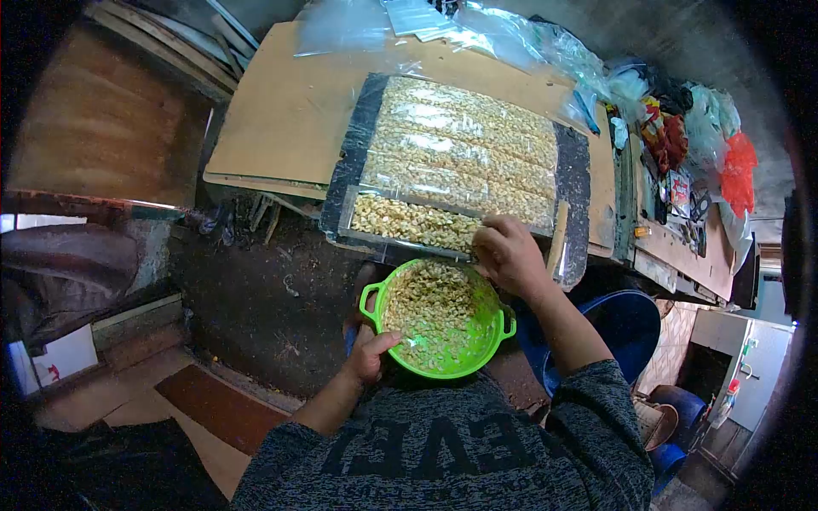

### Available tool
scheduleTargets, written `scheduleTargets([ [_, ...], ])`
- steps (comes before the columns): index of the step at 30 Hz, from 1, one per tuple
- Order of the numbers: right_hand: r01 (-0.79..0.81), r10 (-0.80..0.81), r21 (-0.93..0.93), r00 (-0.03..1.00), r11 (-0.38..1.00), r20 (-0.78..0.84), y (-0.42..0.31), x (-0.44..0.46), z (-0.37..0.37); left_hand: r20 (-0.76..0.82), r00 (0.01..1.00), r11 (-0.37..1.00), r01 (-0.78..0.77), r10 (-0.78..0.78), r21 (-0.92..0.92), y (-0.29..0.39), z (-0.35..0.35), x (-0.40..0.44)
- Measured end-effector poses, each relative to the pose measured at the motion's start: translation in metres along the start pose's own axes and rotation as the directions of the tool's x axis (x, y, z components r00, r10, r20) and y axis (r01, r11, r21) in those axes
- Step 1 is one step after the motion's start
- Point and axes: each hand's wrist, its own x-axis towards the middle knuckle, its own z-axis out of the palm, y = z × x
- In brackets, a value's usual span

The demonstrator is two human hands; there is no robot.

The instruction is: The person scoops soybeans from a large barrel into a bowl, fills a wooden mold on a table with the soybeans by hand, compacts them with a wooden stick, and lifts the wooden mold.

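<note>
My left hand point(371, 351) grips the near-left rim of a bright green two-handled plastic basin point(492, 339), thumb over the edge. Loose pale, nut-like pieces point(436, 294) lie inside it, thicker toward the far side. Fingers closed, my right hand point(504, 249) touches the right part of a long clear-walled strip point(409, 223) filled with similar, yellower pieces; what the fingertips hold is hidden. Behind that strip, several rows of pale pieces under shiny clear film point(464, 145) cover a dark speckled board point(573, 196).
A wooden stick point(558, 234) lies on the board's right end. The board rests on a tan tabletop point(273, 128). Clear plastic sheets point(341, 30) and bags point(554, 51) line the back. A blue barrel point(618, 332) stands below right, and a cluttered side table point(682, 247) is farther right.
</note>
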Motion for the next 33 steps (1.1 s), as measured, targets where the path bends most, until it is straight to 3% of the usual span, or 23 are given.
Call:
scheduleTargets([
  [3, -0.077, 0.081, 0.057, 0.994, 0.995, -0.077, -0.002, -0.008, -0.009, -0.023, 0.999, 0.998, 0.028, -0.030, -0.049, -0.006, -0.002, -0.001],
  [6, -0.043, 0.049, 0.061, 0.993, 0.997, -0.111, -0.007, -0.005, -0.006, -0.048, 0.992, 0.990, 0.115, -0.119, -0.084, -0.006, -0.004, -0.002],
  [9, 0.000, 0.006, 0.064, 0.994, 0.998, -0.108, -0.009, -0.001, -0.004, -0.051, 0.998, 0.999, 0.019, -0.021, -0.047, -0.004, 0.001, 0.000],
  [11, 0.099, -0.102, -0.031, 0.991, 0.995, -0.088, -0.003, -0.004, -0.004, -0.045, 0.999, 1.000, -0.026, 0.026, -0.007, 0.000, 0.004, -0.001],
  [13, 0.044, -0.045, -0.010, 0.998, 0.999, -0.048, 0.008, -0.017, -0.007, -0.071, 0.997, 0.999, -0.020, 0.018, -0.027, 0.002, 0.008, -0.003],
  [15, -0.160, 0.166, 0.080, 0.984, 0.984, -0.071, 0.011, -0.027, -0.012, -0.102, 0.995, 0.999, -0.016, 0.011, -0.047, 0.002, 0.009, -0.004],
  [17, -0.182, 0.196, 0.130, 0.975, 0.975, -0.103, 0.010, -0.029, -0.012, -0.076, 0.996, 0.999, -0.040, 0.040, 0.003, 0.001, 0.008, -0.002],
  [20, -0.117, 0.124, 0.061, 0.983, 0.991, -0.132, 0.000, -0.023, -0.013, -0.033, 0.999, 0.999, -0.032, 0.032, 0.024, 0.001, 0.012, 0.000],
  [22, 0.021, -0.019, 0.019, 0.994, 1.000, -0.105, -0.006, -0.017, -0.013, -0.015, 1.000, 1.000, -0.014, 0.014, 0.019, -0.004, 0.013, 0.004],
  [25, 0.051, -0.051, -0.011, 0.996, 0.999, -0.069, -0.007, -0.016, -0.009, 0.029, 1.000, 0.999, -0.011, 0.009, 0.042, -0.004, 0.017, 0.007],
  [27, 0.059, -0.061, -0.022, 0.991, 0.998, -0.122, 0.005, -0.023, -0.005, -0.009, 0.997, 0.997, 0.081, -0.081, -0.009, -0.008, 0.016, 0.007],
  [33, -0.188, 0.195, 0.052, 0.960, 0.981, -0.203, 0.017, -0.046, -0.014, 0.030, 0.999, 0.999, -0.037, 0.037, 0.002, -0.009, 0.023, 0.010],
])
